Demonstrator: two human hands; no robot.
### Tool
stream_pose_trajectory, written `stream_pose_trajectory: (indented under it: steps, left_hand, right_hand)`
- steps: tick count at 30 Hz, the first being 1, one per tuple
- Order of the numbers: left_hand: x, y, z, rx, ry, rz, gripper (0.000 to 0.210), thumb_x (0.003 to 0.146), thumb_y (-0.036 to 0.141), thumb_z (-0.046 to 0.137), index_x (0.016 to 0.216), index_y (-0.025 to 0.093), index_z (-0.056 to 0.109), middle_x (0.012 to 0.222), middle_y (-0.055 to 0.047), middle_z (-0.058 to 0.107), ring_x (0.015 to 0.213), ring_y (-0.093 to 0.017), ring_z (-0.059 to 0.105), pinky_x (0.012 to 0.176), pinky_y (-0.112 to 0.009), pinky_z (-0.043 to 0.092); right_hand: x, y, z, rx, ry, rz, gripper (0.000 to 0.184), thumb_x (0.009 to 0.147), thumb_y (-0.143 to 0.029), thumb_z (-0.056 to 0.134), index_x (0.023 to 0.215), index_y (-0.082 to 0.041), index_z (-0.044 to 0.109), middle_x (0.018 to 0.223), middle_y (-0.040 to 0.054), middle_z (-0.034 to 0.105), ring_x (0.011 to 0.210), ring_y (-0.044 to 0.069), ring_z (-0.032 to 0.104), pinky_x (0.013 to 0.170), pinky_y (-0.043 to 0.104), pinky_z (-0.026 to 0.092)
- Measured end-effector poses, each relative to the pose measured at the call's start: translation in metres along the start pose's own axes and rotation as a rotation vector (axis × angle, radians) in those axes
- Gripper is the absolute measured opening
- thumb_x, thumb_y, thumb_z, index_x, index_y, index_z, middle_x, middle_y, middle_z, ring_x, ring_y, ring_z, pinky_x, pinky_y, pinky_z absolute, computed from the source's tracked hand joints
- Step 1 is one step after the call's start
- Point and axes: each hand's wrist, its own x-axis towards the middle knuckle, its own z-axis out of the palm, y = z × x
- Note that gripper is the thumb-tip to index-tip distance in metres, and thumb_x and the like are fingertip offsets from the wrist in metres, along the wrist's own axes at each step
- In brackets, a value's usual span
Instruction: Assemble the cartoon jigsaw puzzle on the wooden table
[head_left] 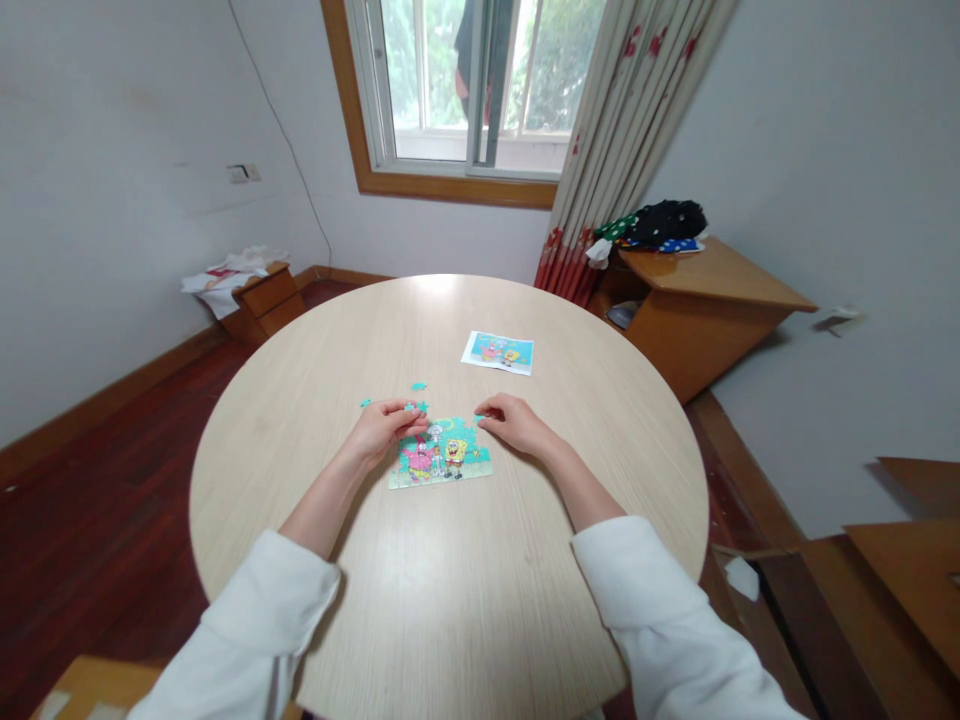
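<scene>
A mostly assembled jigsaw puzzle (442, 460) with cartoon figures on a teal background lies flat in front of me; its upper edge is uneven. Over its upper left corner, my left hand (386, 430) has its fingers closed by a teal puzzle piece (423, 407). At the upper right corner, my right hand (514, 422) pinches another small teal piece (479, 418), partly hidden by the fingertips. Two loose spots of teal pieces lie beyond my left hand, one a loose piece (418, 386) and one a single piece (366, 403).
The puzzle lies on a round pale wooden table (450, 620). Farther back on it is a printed reference picture (501, 353). Beyond the table stand a low cabinet (274, 300) at left and a wooden desk (705, 290) with clothes (667, 225) at right.
</scene>
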Motion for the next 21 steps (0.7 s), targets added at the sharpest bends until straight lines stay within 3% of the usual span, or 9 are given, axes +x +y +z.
stream_pose_trajectory:
  steps: [9, 15, 21]
  left_hand:
    - [-0.008, -0.002, 0.011, 0.05, -0.032, -0.014, 0.012, 0.064, 0.007, 0.074, 0.072, 0.006, 0.065, 0.067, -0.012, 0.069, 0.063, -0.017, 0.067, 0.064, -0.026, 0.056]
    - [-0.011, -0.009, 0.019, 0.038, -0.137, -0.064, 0.015, 0.062, 0.008, 0.077, 0.073, 0.007, 0.065, 0.063, -0.009, 0.069, 0.056, -0.014, 0.066, 0.06, -0.023, 0.055]
    - [-0.012, -0.008, 0.017, -0.018, -0.237, -0.098, 0.02, 0.063, 0.001, 0.074, 0.081, 0.007, 0.068, 0.071, -0.01, 0.07, 0.067, -0.015, 0.069, 0.069, -0.021, 0.055]
  right_hand:
    - [0.006, -0.019, 0.009, 0.229, 0.267, 0.008, 0.022, 0.083, -0.023, 0.05, 0.09, -0.016, 0.069, 0.092, 0.0075, 0.07, 0.079, 0.015, 0.061, 0.075, 0.03, 0.046]
    - [-0.001, -0.04, 0.032, 0.362, 0.107, -0.057, 0.027, 0.078, -0.027, 0.059, 0.1, -0.015, 0.068, 0.085, 0.0063, 0.07, 0.074, 0.014, 0.061, 0.072, 0.028, 0.048]
    - [0.0, -0.039, 0.036, 0.384, 0.132, -0.04, 0.019, 0.076, -0.022, 0.057, 0.089, -0.016, 0.07, 0.087, 0.0067, 0.071, 0.075, 0.015, 0.062, 0.072, 0.029, 0.048]
